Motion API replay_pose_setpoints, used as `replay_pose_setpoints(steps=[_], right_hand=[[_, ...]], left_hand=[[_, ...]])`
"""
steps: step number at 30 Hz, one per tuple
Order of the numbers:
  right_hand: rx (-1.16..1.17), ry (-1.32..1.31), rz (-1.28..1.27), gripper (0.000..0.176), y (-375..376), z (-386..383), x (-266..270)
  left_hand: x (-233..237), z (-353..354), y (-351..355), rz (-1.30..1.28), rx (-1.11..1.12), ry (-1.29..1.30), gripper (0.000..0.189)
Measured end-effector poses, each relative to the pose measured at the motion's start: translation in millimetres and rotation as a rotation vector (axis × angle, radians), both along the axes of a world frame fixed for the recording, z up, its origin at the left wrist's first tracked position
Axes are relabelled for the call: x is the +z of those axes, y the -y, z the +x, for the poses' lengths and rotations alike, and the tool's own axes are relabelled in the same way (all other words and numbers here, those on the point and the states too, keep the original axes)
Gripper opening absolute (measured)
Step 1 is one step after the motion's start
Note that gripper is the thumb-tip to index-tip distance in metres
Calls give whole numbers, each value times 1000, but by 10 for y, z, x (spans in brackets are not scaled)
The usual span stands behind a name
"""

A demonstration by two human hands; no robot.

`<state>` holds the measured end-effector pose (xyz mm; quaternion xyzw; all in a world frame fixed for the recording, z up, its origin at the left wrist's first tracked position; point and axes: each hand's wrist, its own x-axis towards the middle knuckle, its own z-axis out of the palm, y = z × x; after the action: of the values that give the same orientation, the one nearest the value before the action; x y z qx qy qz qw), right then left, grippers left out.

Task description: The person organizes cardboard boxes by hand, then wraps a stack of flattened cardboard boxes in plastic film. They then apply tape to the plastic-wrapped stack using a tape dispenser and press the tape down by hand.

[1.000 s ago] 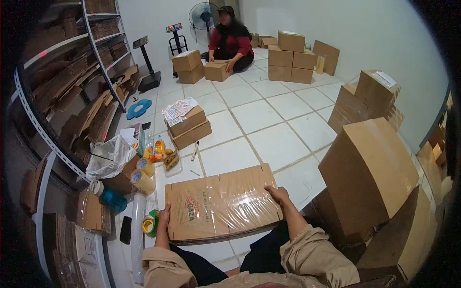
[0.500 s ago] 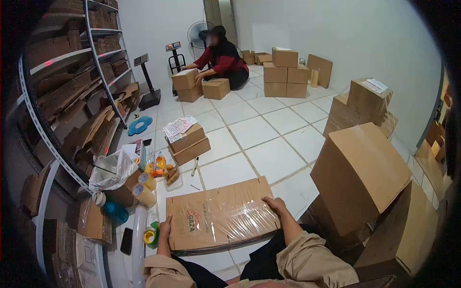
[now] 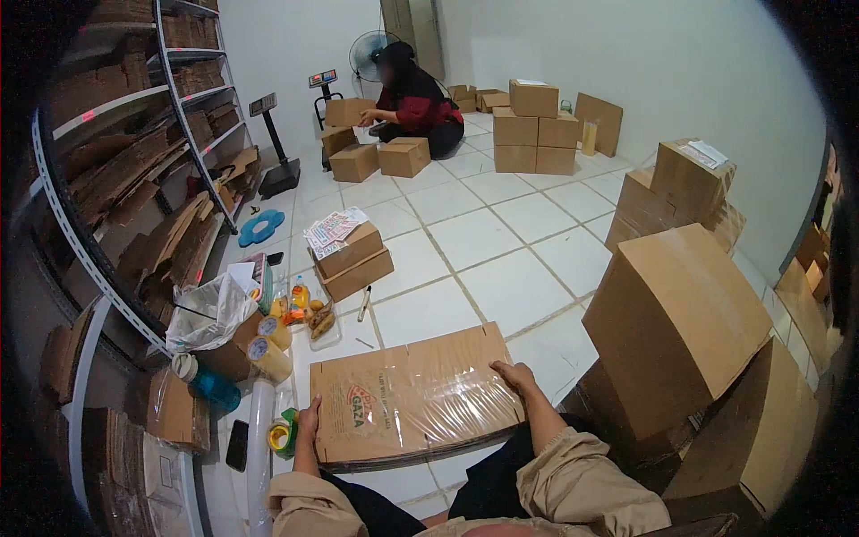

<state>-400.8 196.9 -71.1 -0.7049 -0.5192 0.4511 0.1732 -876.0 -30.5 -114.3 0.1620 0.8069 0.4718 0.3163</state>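
Observation:
A flat bundle of cardboard sheets (image 3: 412,394) wrapped in clear plastic lies in front of me, with "GAZA" printed in red and green on its left part. My left hand (image 3: 307,428) is closed on its left edge. At the right edge, my right hand (image 3: 516,378) grips it with the thumb on top; the fingers underneath are hidden. Just left of my left hand are a green and yellow tape roll (image 3: 282,436) and a clear plastic roll (image 3: 259,447). A marker pen (image 3: 364,303) lies on the floor beyond the bundle.
Large cartons (image 3: 676,313) crowd my right side. To the left stand a blue bottle (image 3: 208,383), tan tape rolls (image 3: 269,358), a phone (image 3: 236,446) and shelves (image 3: 107,116) of cardboard. Two stacked boxes (image 3: 353,273) sit ahead; farther back, another person (image 3: 416,107) sits among boxes.
My hands and the bundle stay almost in place as the view shifts slightly. The other person's hands have moved, and the upper box by them now sits differently, farther back.

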Motion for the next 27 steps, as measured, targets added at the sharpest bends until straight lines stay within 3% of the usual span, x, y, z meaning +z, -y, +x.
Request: replay_pose_setpoints(steps=[2, 5, 11, 14, 27], right_hand=[[81, -41, -116, 80, 13, 22, 99], [45, -21, -38, 81, -83, 18, -219], [69, -43, -105, 85, 59, 19, 186], [35, 9, -22, 85, -10, 1, -52], [81, -23, -118, 83, 10, 13, 83]], left_hand=[[-74, -49, 9, 50, -27, 54, 70], [-81, -21, 5, 141, -26, 81, 71], [-16, 1, 8, 61, 2, 59, 72], [52, 32, 8, -24, 2, 9, 73], [107, 78, 19, 46, 6, 33, 78]])
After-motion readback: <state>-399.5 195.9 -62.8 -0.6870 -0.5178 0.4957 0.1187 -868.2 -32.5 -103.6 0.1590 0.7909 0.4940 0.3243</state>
